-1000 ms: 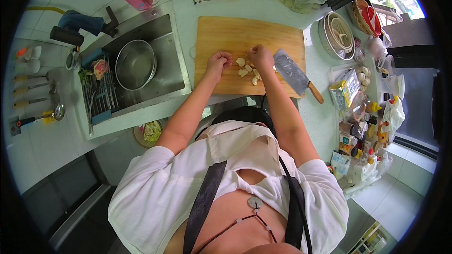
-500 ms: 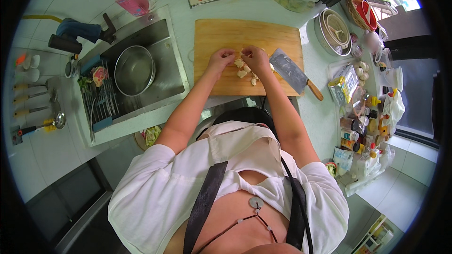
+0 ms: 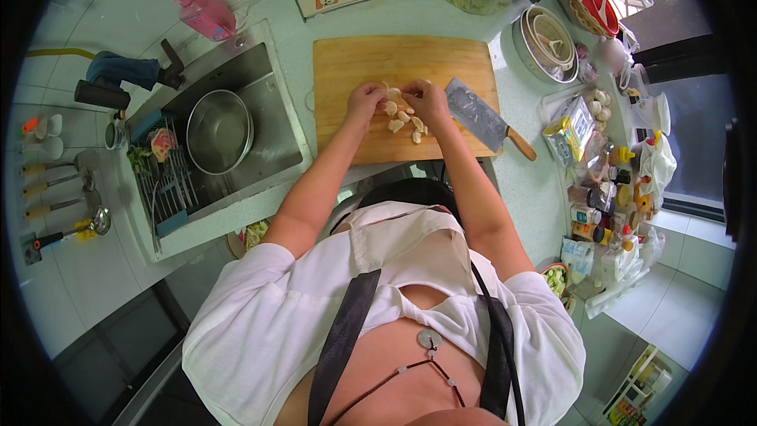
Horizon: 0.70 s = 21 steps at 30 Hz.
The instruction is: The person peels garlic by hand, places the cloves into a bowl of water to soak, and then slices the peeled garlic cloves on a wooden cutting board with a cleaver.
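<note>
Watching remotely, I see the left hand (image 3: 366, 101) and right hand (image 3: 426, 100) with fingers curled, their grip unclear to me; garlic cloves (image 3: 396, 125) lie between and just nearer the body, on the cutting board (image 3: 410, 55); the knife (image 3: 477, 116) lies beside the right hand.

The person wears a loose white shirt of soft cloth (image 3: 244, 331), and its short wide sleeves end above the elbows. At its front there is a cream-coloured cloth panel (image 3: 378, 238) with visible folds. Two flat black straps (image 3: 344, 347) go over the body, and beside the right one runs a thin black cable (image 3: 508, 339). A dark braided cord necklace (image 3: 369, 391) carries small pale beads (image 3: 450, 383) and a round flat grey pendant (image 3: 429, 338).
</note>
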Each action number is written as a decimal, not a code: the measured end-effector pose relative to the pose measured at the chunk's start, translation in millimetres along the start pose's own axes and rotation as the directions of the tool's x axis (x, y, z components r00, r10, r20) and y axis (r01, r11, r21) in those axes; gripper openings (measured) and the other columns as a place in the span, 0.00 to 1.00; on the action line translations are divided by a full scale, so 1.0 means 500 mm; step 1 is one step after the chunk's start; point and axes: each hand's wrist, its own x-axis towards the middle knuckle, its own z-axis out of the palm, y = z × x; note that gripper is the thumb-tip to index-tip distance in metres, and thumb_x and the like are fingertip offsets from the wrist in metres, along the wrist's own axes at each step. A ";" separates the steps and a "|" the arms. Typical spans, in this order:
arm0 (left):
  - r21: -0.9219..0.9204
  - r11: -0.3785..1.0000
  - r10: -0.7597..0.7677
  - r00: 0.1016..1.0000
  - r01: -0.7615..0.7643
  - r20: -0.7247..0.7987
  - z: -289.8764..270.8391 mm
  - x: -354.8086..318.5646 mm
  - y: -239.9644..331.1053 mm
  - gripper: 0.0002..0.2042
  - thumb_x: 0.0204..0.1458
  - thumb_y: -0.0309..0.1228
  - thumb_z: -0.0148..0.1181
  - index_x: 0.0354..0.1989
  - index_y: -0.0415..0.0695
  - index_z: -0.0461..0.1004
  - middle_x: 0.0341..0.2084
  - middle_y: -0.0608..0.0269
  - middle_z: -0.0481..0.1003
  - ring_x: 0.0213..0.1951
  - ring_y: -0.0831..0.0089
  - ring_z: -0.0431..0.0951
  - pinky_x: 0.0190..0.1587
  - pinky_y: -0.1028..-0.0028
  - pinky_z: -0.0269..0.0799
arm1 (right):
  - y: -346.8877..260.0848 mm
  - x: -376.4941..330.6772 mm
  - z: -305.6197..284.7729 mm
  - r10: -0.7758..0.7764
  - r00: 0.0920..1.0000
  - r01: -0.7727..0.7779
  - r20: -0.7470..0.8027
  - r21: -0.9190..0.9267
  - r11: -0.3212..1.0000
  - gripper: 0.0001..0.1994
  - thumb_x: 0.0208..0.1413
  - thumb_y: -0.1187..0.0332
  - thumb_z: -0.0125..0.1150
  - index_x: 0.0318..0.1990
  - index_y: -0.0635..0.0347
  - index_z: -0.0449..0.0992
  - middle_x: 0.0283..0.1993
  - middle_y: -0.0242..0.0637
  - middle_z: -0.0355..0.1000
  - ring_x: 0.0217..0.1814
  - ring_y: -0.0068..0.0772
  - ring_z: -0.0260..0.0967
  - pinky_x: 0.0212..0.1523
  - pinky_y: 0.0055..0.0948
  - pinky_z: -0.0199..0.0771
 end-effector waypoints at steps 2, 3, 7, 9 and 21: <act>-0.069 0.998 0.002 1.000 -0.003 -0.006 -0.003 0.006 -0.011 0.02 0.46 0.25 0.52 0.27 0.40 0.68 0.20 0.65 0.70 0.22 0.79 0.70 0.24 0.82 0.67 | 0.000 -0.008 -0.002 0.007 1.000 -0.007 -0.009 -0.015 1.000 0.10 0.37 0.67 0.62 0.29 0.62 0.73 0.27 0.41 0.72 0.30 0.34 0.70 0.31 0.27 0.69; -0.104 0.995 0.003 1.000 -0.004 -0.009 -0.004 0.008 -0.016 0.02 0.46 0.25 0.52 0.27 0.40 0.68 0.20 0.64 0.70 0.22 0.79 0.70 0.24 0.82 0.67 | 0.002 -0.011 0.002 -0.001 1.000 0.001 -0.014 -0.015 1.000 0.11 0.37 0.67 0.62 0.29 0.63 0.73 0.28 0.41 0.72 0.30 0.34 0.70 0.32 0.27 0.69; -0.185 0.982 -0.026 0.999 0.031 0.026 0.005 0.000 -0.013 0.03 0.46 0.26 0.52 0.27 0.40 0.68 0.20 0.64 0.70 0.22 0.78 0.70 0.22 0.81 0.68 | 0.008 -0.019 0.009 -0.044 0.999 0.042 -0.028 -0.040 0.998 0.14 0.38 0.65 0.63 0.32 0.65 0.73 0.28 0.39 0.72 0.29 0.29 0.71 0.30 0.24 0.69; -0.253 0.964 -0.061 0.995 0.080 0.080 0.012 -0.007 -0.005 0.03 0.46 0.26 0.52 0.27 0.40 0.67 0.20 0.63 0.70 0.21 0.78 0.70 0.21 0.81 0.68 | 0.005 -0.019 0.006 -0.004 1.000 0.004 -0.011 -0.007 1.000 0.16 0.38 0.65 0.63 0.33 0.66 0.72 0.29 0.40 0.72 0.29 0.28 0.70 0.30 0.24 0.69; -0.550 0.738 -0.246 0.915 0.391 0.319 0.032 -0.043 0.033 0.08 0.42 0.24 0.51 0.31 0.33 0.66 0.24 0.56 0.70 0.26 0.69 0.71 0.27 0.80 0.71 | 0.073 -0.015 0.011 0.043 0.990 -0.106 0.131 0.527 0.843 0.15 0.46 0.69 0.56 0.42 0.67 0.68 0.35 0.38 0.70 0.32 0.25 0.68 0.33 0.21 0.70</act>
